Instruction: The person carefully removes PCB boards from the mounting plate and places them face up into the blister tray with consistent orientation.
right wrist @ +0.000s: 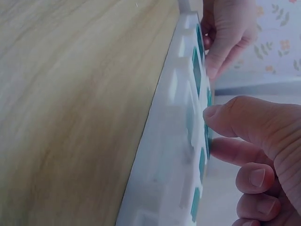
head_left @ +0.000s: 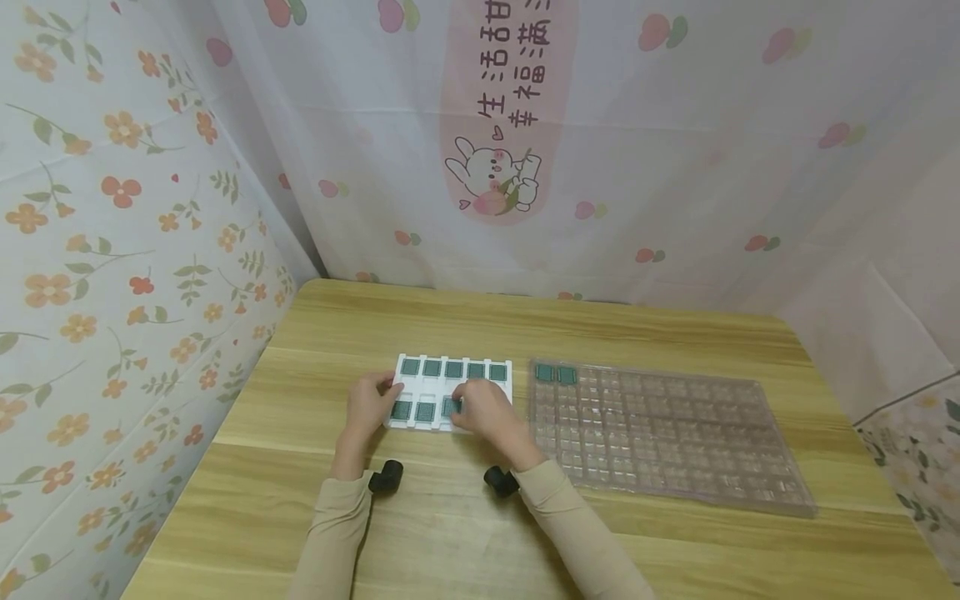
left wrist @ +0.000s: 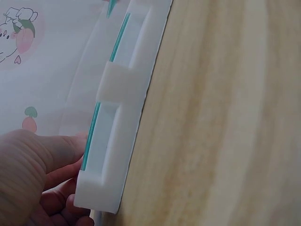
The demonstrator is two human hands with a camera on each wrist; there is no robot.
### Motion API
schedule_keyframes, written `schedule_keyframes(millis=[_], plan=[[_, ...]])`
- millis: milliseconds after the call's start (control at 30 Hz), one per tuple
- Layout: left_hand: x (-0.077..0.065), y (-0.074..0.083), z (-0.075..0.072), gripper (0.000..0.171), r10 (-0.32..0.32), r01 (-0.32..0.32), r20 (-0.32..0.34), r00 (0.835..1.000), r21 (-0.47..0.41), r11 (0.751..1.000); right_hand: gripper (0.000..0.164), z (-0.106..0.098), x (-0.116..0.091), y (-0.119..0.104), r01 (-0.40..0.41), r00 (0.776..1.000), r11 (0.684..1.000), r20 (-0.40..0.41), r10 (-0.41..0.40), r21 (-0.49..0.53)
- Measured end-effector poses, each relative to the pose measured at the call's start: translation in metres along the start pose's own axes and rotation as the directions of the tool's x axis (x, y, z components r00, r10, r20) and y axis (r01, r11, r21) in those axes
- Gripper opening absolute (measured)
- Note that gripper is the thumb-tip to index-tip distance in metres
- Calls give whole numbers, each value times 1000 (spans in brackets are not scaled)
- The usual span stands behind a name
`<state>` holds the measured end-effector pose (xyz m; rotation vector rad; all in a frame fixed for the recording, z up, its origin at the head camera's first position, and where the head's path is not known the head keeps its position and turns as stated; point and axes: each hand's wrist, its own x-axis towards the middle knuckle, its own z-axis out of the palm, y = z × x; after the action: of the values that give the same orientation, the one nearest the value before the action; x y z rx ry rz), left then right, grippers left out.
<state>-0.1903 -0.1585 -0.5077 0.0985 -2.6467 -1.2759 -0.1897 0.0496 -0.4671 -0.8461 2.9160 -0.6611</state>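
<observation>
My right hand (head_left: 486, 407) pinched a green chip (head_left: 448, 407) between thumb and index finger, at the third place from the left in the near row of the white tray (head_left: 420, 387); whether it was out of its slot I could not tell. Its roughly square face looked up. My left hand (head_left: 367, 405) gripped the tray's left edge, thumb uppermost. That tray's long axis ran left to right, roughly along the far edge of the bench (head_left: 442, 533). A narrow gap parted its right edge from the clear tray (head_left: 675, 433), which also stretched left to right, two green chips in its far left corner. Room lay left of my left hand, beyond the white tray, and between my forearms.
</observation>
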Motion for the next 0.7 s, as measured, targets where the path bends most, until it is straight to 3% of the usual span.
schedule_keyframes(millis=[700], plan=[[0, 1, -1, 28, -11, 11, 13, 1000, 9, 1000, 21, -12, -6, 20, -4, 1000, 1000, -17, 4, 3]])
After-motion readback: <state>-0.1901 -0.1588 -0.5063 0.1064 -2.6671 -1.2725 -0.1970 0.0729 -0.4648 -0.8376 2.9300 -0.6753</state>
